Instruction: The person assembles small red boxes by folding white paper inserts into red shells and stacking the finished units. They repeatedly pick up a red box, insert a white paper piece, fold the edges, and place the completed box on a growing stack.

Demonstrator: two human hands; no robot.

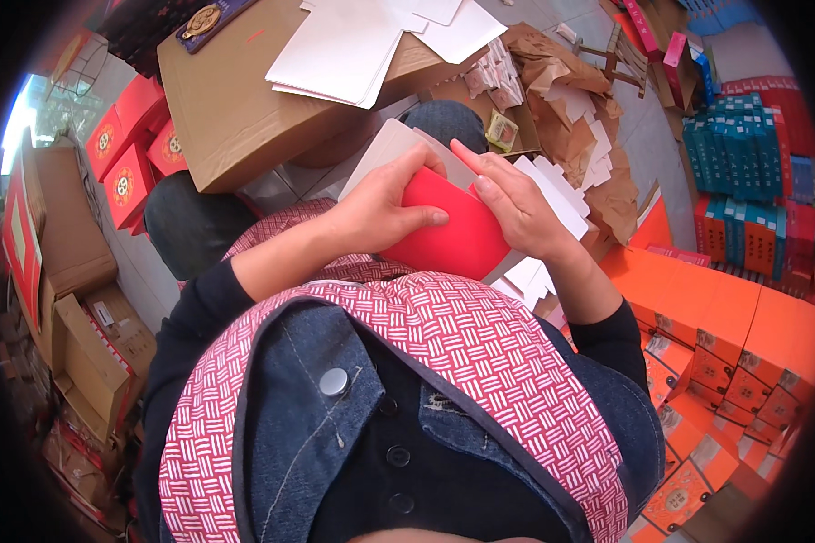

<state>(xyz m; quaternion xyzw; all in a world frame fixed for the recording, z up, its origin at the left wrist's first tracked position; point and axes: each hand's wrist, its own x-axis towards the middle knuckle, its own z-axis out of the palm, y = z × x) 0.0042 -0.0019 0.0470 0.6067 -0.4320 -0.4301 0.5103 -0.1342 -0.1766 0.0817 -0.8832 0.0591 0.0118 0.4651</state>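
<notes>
Above my lap I hold a red cardboard piece (453, 231), glossy red on the face toward me, with a pale grey-white panel (385, 149) standing up behind it. It looks partly folded, perhaps a small box. My left hand (385, 204) grips its left side, the thumb lying on the red face and the fingers curled over the top edge. Along the right edge is my right hand (516, 204), its fingers stretched close together and its thumb pressing near the upper corner. The undersides of the fingers are hidden.
White flat sheets (335, 54) lie on a large brown carton (235, 100) ahead. Red boxes (131, 176) stand at left, by an open carton (91, 362). Crumpled brown paper (561, 81) is at far right. Orange boxes (697, 299) and teal boxes (733, 149) are stacked at right.
</notes>
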